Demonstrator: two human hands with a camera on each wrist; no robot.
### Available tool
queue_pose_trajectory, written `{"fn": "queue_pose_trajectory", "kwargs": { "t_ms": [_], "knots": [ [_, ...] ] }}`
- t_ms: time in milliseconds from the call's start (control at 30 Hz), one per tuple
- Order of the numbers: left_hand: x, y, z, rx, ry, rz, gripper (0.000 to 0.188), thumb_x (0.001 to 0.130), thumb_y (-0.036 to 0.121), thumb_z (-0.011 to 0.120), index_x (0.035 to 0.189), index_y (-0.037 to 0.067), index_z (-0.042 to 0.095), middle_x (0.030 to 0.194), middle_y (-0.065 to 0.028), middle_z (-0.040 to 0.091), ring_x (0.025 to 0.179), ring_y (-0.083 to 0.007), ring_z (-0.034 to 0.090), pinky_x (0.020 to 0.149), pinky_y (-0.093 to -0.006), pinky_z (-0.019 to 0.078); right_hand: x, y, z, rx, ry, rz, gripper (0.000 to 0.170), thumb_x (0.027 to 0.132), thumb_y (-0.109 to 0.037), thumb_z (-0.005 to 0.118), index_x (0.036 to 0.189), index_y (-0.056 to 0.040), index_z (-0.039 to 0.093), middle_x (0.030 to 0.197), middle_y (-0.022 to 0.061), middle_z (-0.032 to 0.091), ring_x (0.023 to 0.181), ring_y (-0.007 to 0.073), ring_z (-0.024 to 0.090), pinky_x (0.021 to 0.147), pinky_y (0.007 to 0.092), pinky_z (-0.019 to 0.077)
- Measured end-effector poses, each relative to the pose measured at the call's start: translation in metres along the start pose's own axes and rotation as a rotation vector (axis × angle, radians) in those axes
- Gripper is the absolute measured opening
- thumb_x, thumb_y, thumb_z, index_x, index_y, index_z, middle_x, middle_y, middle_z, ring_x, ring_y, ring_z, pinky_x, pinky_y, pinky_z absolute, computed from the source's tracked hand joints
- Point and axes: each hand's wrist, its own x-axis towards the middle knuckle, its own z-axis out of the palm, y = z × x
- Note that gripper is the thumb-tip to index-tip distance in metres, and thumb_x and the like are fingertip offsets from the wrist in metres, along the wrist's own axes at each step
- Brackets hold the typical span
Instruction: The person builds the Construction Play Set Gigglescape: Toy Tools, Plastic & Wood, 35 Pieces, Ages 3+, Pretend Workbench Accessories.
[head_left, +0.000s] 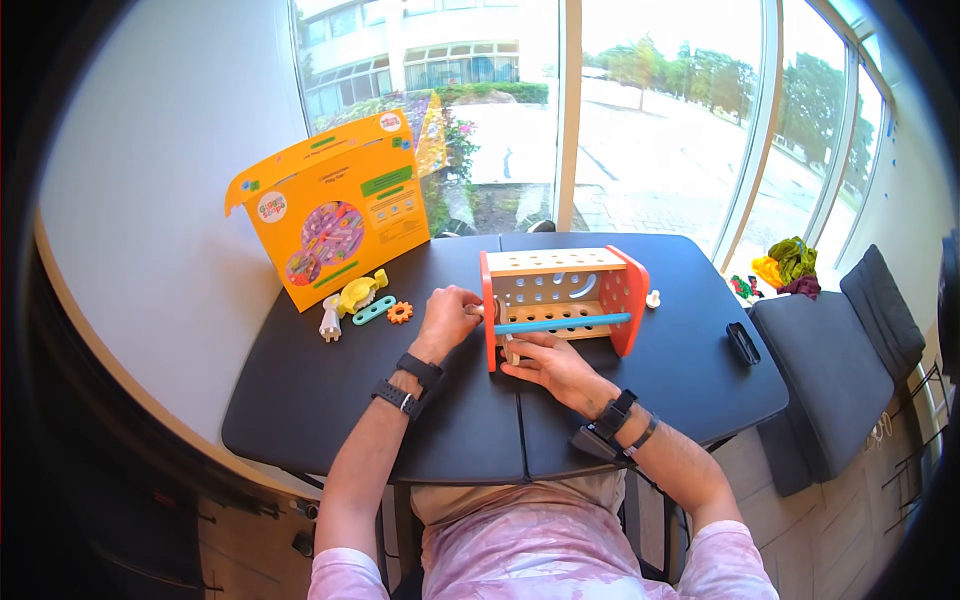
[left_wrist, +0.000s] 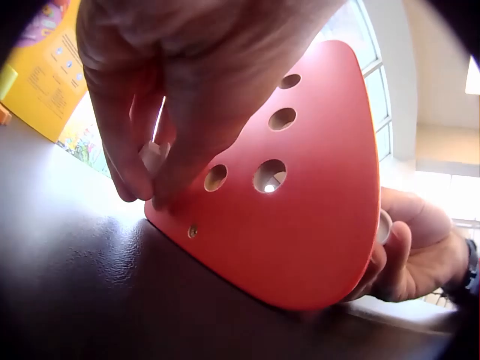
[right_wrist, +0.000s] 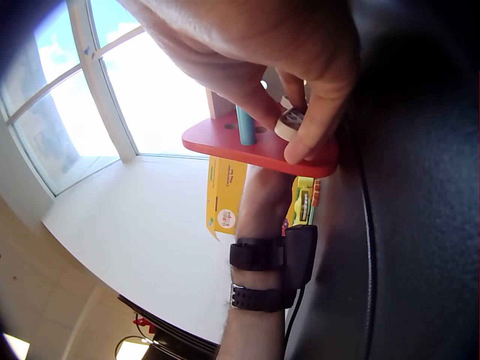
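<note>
A toy toolbox (head_left: 560,262) with red end panels, hole-dotted wooden boards and a blue rod (head_left: 565,324) stands on the black table. My left hand (head_left: 447,318) is at the outer face of its left red panel (left_wrist: 322,187). Thumb and fingers there pinch a small whitish piece (left_wrist: 154,157) near the panel's lower edge, mostly covered by the fingers. On the inner side of the same panel, below the blue rod, my right hand (head_left: 556,368) pinches a cream round piece (right_wrist: 287,126) with a grooved face.
Left of the toolbox lie a yellow toy piece (head_left: 362,292), a teal slotted strip (head_left: 374,311), an orange gear (head_left: 400,312) and a whitish toy piece (head_left: 330,318). A yellow box (head_left: 345,200) stands behind them. To the right are a white peg (head_left: 653,299) and a black case (head_left: 743,344).
</note>
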Motion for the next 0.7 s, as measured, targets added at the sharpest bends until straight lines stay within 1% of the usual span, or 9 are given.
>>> {"fn": "queue_pose_trajectory", "kwargs": {
  "t_ms": [100, 200, 300, 400, 433, 533, 633, 700],
  "knots": [
    [0.0, 0.004, 0.001, 0.012, 0.018, 0.007, 0.029, 0.085, 0.015, 0.085, 0.113, 0.007, 0.087, 0.101, -0.0218, 0.082, 0.095, -0.039, 0.081, 0.089, -0.0436, 0.0658, 0.001, 0.001, -0.001, -0.009, -0.004, -0.004, 0.035, 0.111, -0.019, 0.072, 0.142, -0.0028, 0.069, 0.132, 0.0069, 0.071, 0.122, 0.0169, 0.069, 0.11, 0.0384, 0.0615],
    [0.0, 0.003, 0.001, -0.09, -0.02, 0.016, 0.038, 0.086, 0.02, 0.088, 0.119, 0.003, 0.084, 0.102, -0.021, 0.083, 0.095, -0.0369, 0.082, 0.089, -0.0422, 0.066, 0.0, 0.0, -0.001, -0.027, -0.009, -0.009, 0.036, 0.111, -0.02, 0.073, 0.141, -0.0029, 0.069, 0.131, 0.0067, 0.071, 0.122, 0.017, 0.069, 0.11, 0.0384, 0.0617],
    [0.002, -0.007, 0.002, -0.237, -0.065, -0.004, 0.048, 0.084, 0.025, 0.092, 0.123, 0.0, 0.081, 0.106, -0.0203, 0.084, 0.097, -0.0327, 0.084, 0.09, -0.0412, 0.0661, 0.001, 0.0, -0.001, -0.047, -0.001, -0.01, 0.037, 0.111, -0.022, 0.074, 0.141, -0.0028, 0.069, 0.13, 0.0063, 0.071, 0.122, 0.0169, 0.069, 0.109, 0.0382, 0.062],
    [0.005, -0.021, 0.004, -0.246, -0.087, -0.003, 0.051, 0.082, 0.028, 0.096, 0.122, 0.0, 0.08, 0.11, -0.0199, 0.085, 0.1, -0.0287, 0.084, 0.091, -0.0406, 0.0663, 0.001, 0.0, 0.0, -0.061, 0.007, -0.023, 0.037, 0.111, -0.023, 0.074, 0.141, -0.0024, 0.069, 0.13, 0.006, 0.07, 0.123, 0.0166, 0.069, 0.107, 0.0375, 0.0629],
    [0.005, -0.023, 0.003, -0.27, -0.109, -0.024, 0.051, 0.081, 0.023, 0.098, 0.122, -0.001, 0.079, 0.114, -0.0205, 0.084, 0.102, -0.0287, 0.084, 0.091, -0.0404, 0.0665, 0.001, 0.0, 0.0, -0.065, 0.007, -0.027, 0.037, 0.111, -0.023, 0.074, 0.142, -0.0022, 0.069, 0.131, 0.0059, 0.07, 0.123, 0.0165, 0.069, 0.107, 0.0373, 0.0633],
    [0.004, -0.026, 0.002, -0.386, -0.137, -0.028, 0.051, 0.082, 0.013, 0.098, 0.124, -0.004, 0.075, 0.116, -0.0222, 0.084, 0.103, -0.0291, 0.083, 0.09, -0.0402, 0.0667, 0.003, 0.001, 0.001, -0.093, 0.008, -0.043, 0.038, 0.11, -0.023, 0.074, 0.142, -0.0023, 0.069, 0.133, 0.0062, 0.071, 0.124, 0.0162, 0.069, 0.105, 0.0364, 0.064],
    [0.004, -0.031, 0.0, -0.518, -0.179, -0.081, 0.046, 0.087, 0.003, 0.092, 0.126, -0.005, 0.069, 0.116, -0.0228, 0.083, 0.108, -0.0289, 0.082, 0.09, -0.0394, 0.0666, 0.007, 0.002, 0.003, -0.111, -0.006, -0.06, 0.039, 0.11, -0.024, 0.074, 0.143, -0.0027, 0.069, 0.135, 0.0068, 0.073, 0.124, 0.0161, 0.07, 0.104, 0.0358, 0.0642],
    [0.006, -0.04, 0.002, -0.591, -0.2, -0.103, 0.04, 0.091, -0.002, 0.086, 0.125, -0.006, 0.067, 0.117, -0.0232, 0.082, 0.112, -0.0287, 0.081, 0.092, -0.039, 0.0665, 0.008, 0.003, 0.004, -0.118, -0.003, -0.073, 0.039, 0.111, -0.024, 0.074, 0.144, -0.0029, 0.069, 0.135, 0.0073, 0.073, 0.123, 0.0161, 0.071, 0.103, 0.0357, 0.0643]
  ]
}}
